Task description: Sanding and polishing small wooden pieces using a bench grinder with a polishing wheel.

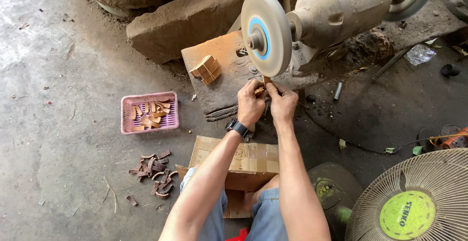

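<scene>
My left hand and my right hand meet just under the round buffing wheel of a dust-covered bench grinder. Together they pinch a small curved wooden piece and press it up against the wheel's lower rim. Most of the piece is hidden by my fingers. A dark watch sits on my left wrist. To the left of the wheel, a small stack of similar wooden pieces rests on the dusty block.
A pink plastic basket with several wooden pieces stands on the concrete floor at left. Below it lies a loose pile of dark curved pieces. A cardboard box is by my knees. A fan fills the lower right.
</scene>
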